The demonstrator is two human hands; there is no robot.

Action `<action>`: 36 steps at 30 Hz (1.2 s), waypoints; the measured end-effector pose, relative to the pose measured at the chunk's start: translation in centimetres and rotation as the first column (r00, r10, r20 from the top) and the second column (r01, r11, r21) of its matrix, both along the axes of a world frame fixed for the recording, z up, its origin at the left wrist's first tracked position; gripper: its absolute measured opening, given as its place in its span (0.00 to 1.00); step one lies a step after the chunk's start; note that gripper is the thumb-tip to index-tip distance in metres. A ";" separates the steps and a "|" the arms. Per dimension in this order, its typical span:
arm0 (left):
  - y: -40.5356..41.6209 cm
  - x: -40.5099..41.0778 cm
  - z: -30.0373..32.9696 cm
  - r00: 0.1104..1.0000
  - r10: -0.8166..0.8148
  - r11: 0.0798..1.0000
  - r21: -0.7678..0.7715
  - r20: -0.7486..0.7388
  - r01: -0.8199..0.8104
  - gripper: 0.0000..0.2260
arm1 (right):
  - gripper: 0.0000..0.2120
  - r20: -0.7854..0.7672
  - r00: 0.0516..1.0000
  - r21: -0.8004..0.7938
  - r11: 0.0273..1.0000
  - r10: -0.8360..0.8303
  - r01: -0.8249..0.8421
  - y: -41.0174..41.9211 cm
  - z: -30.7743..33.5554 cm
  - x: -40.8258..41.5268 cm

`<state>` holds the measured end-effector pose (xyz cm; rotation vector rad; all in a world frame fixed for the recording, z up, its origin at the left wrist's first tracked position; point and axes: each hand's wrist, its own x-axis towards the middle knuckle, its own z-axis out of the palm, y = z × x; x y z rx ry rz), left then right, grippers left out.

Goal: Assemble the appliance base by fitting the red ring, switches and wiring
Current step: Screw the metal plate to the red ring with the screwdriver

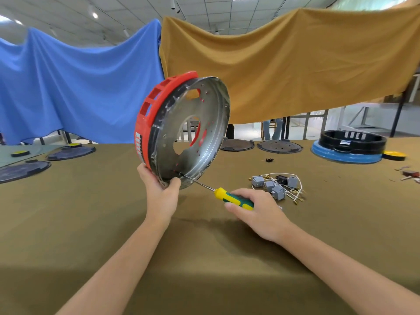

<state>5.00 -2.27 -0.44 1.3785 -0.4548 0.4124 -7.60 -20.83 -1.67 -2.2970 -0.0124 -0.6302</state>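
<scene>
- The round appliance base (pixel 181 130) is held up on its edge above the bench (pixel 204 258), which is covered with an olive-brown cloth.
- It is made of a shallow silver metal dish (pixel 204 137) with a big round hole in the middle, and a red plastic ring with rectangular slots (pixel 148 110) that sits around the back of the dish.
- Small punched holes are spread over the shiny dish, and red plastic shows through some of them and through the middle hole.
- The left hand (pixel 160 186) grips the lowest rim of the base, with the thumb on the metal side and the fingers hidden behind the red ring.
- The right hand (pixel 254 210) is clenched around the yellow and green handle of a screwdriver (pixel 229 198); its thin steel shaft slants up to the left and the tip meets the inside of the dish near the bottom rim.
- The screw at the tip is too small to make out, maybe a dark one.
- A small pile of grey box-shaped switches with white wires (pixel 277 186) lies on the bench just behind the right hand, partly covered by it.
- Far right on the bench, a black ring-shaped housing (pixel 352 140) stands inside a blue round tray (pixel 345 156).
- Flat dark round lids (pixel 279 146) lie along the far edge.
</scene>
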 end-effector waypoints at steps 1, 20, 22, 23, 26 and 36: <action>0.0 0.2 -0.2 1.000 -0.015 0.999 -0.038 -0.022 0.015 0.23 | 0.09 0.052 0.998 -0.124 0.992 -0.029 0.036 0.2 -0.1 -0.1; -0.4 2.1 -0.4 0.916 -0.280 0.918 -0.358 -0.287 0.169 0.14 | 0.17 0.497 0.860 -0.694 0.542 -0.115 0.474 2.2 0.2 -1.0; -0.4 2.1 -0.7 0.926 -0.254 0.940 -0.296 -0.279 0.169 0.15 | 0.14 0.392 0.912 -0.625 0.692 -0.123 0.362 2.3 0.1 -1.1; -0.4 2.1 -0.8 0.938 -0.226 0.957 -0.243 -0.264 0.162 0.16 | 0.13 0.309 0.940 -0.559 0.773 -0.143 0.301 2.1 0.2 -1.1; -0.7 1.5 -0.9 0.974 -0.162 0.986 -0.074 -0.156 0.152 0.24 | 0.13 0.124 0.985 -0.280 0.948 -0.120 0.151 1.2 0.3 -0.9; -0.6 0.4 -0.3 0.998 -0.064 0.991 0.120 -0.025 0.067 0.23 | 0.08 -0.122 0.991 0.285 0.958 0.062 -0.025 0.0 0.5 -0.1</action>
